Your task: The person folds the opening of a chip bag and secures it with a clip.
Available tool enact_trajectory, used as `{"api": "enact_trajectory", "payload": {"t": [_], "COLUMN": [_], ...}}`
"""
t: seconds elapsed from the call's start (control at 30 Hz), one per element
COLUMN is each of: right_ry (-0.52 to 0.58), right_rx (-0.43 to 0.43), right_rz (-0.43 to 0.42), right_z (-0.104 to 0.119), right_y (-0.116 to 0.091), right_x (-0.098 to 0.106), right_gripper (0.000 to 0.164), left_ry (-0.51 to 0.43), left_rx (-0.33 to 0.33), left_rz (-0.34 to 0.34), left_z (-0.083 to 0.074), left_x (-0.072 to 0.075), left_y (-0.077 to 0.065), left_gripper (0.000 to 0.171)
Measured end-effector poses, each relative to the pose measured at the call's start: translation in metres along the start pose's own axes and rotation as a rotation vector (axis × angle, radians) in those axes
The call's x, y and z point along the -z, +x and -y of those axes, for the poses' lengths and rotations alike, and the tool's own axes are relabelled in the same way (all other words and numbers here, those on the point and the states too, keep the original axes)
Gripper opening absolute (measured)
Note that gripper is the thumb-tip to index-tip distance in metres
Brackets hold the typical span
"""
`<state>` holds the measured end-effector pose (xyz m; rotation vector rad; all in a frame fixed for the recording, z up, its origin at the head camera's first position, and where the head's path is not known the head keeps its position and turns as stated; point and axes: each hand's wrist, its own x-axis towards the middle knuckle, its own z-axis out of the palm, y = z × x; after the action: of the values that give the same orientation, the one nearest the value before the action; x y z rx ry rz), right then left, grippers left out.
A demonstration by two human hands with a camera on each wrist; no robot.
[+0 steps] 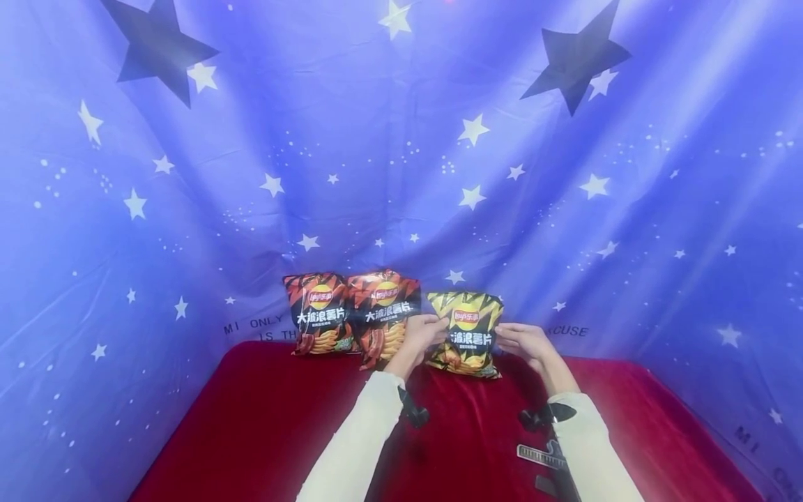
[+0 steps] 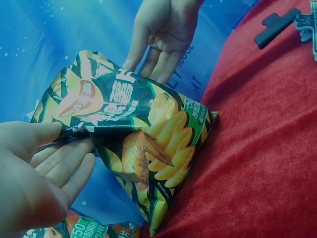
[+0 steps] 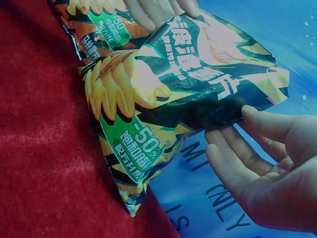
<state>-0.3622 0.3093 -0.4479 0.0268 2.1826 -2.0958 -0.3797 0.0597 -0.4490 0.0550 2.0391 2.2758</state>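
A yellow-and-black bag of potato chips (image 1: 465, 336) stands upright at the back of the red cloth. My left hand (image 1: 419, 340) pinches its left edge, thumb on the front and fingers behind, as the left wrist view shows. At the opposite edge my right hand (image 1: 530, 344) pinches the bag between thumb and fingertips, seen close in the right wrist view. Two red-and-black chip bags stand to the left: one (image 1: 384, 307) directly beside my left hand and partly covered by it, the other (image 1: 318, 314) farther left.
Red cloth (image 1: 263, 418) covers the table. Behind it hangs a blue curtain (image 1: 376, 195) with stars. Near my right forearm lie a grey, ridged object (image 1: 533, 455) and a small dark piece (image 1: 544, 485), partly hidden; the left wrist view shows a black clip-like piece (image 2: 277, 27).
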Motion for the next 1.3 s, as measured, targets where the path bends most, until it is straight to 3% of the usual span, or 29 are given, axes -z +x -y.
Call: {"api": "enact_trajectory", "payload": {"t": [0.27, 0.47, 0.63, 0.8, 1.07, 1.3], "right_ry": [-0.11, -0.067, -0.088, -0.148, -0.169, -0.199], "right_rx": [0.047, 0.086, 0.131, 0.185, 0.302, 0.336], "right_rz": [0.019, 0.041, 0.085, 0.213, 0.431, 0.487], "right_z": [0.008, 0.024, 0.043, 0.053, 0.038, 0.026], "right_y": [-0.008, -0.021, -0.035, -0.048, -0.057, -0.051], "right_x": [0.004, 0.001, -0.007, -0.019, -0.048, -0.069], "right_gripper": [0.032, 0.012, 0.015, 0.016, 0.02, 0.017], "left_ry": [0.014, -0.004, 0.038, 0.109, 0.144, 0.238], "left_rx": [-0.043, -0.059, -0.052, -0.026, 0.029, 0.007], "left_rz": [-0.03, 0.065, 0.192, 0.299, 0.448, 0.522], "left_z": [-0.007, -0.024, -0.045, -0.061, -0.065, -0.066], "left_x": [0.004, 0.018, 0.042, 0.072, 0.122, 0.151], "left_y": [-0.004, -0.016, -0.033, -0.053, -0.08, -0.087], "left_gripper": [0.026, 0.026, 0.027, 0.017, 0.009, 0.014]}}
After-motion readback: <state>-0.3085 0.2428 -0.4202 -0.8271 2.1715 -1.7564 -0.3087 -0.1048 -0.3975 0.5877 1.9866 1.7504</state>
